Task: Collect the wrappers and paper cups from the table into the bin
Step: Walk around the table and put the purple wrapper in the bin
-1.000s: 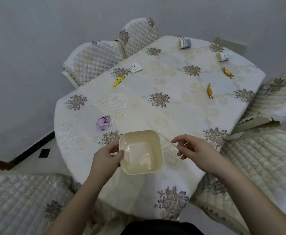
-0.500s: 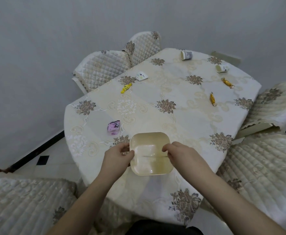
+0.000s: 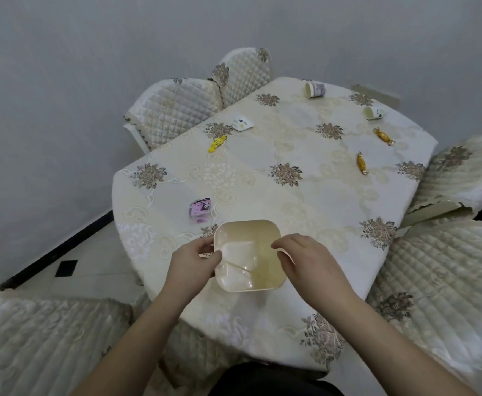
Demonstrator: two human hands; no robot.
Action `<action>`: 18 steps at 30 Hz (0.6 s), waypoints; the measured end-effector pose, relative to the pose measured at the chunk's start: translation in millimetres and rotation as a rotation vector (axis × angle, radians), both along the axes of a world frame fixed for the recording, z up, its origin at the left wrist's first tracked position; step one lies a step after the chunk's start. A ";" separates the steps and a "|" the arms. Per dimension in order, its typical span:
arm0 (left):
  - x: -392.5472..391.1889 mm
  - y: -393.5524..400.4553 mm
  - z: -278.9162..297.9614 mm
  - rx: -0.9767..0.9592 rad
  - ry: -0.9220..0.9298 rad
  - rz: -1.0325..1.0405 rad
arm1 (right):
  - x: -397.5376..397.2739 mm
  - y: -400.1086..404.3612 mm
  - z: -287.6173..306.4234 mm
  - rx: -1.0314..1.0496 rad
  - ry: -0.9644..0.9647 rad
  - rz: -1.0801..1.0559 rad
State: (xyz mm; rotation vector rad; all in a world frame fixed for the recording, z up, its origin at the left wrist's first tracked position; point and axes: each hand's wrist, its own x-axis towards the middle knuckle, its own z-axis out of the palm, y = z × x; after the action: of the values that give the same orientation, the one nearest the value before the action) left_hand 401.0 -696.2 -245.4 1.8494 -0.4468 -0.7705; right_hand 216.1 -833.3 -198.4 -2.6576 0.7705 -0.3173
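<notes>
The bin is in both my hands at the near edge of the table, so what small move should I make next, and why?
Probably free the left hand and reach for the pink wrapper. The bin looks empty apart from what seems a clear liner, both hands grip its rim, and every wrapper and cup is on the table. The pink one lies closest, just left of the bin, so the right hand can hold it.

The bin [image 3: 251, 254] is smooth cream plastic with a faint gloss; the tablecloth [image 3: 291, 201] is woven cloth, softly sheened, with raised floral embroidery; the chair covers [image 3: 174, 110] at eleven o'clock are quilted matt fabric; the gold wrappers [image 3: 362, 162] at one o'clock are shiny foil.
</notes>
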 end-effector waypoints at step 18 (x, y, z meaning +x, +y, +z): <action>-13.8 33.7 0.2 0.023 -0.143 -0.089 | -44.1 20.5 -13.9 -0.011 0.052 -0.098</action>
State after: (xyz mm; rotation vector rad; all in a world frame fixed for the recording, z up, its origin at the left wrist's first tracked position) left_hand 387.3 -662.5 -245.2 1.9237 -0.6173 -0.7072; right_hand 172.0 -812.8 -212.3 -2.6526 0.9194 -0.2798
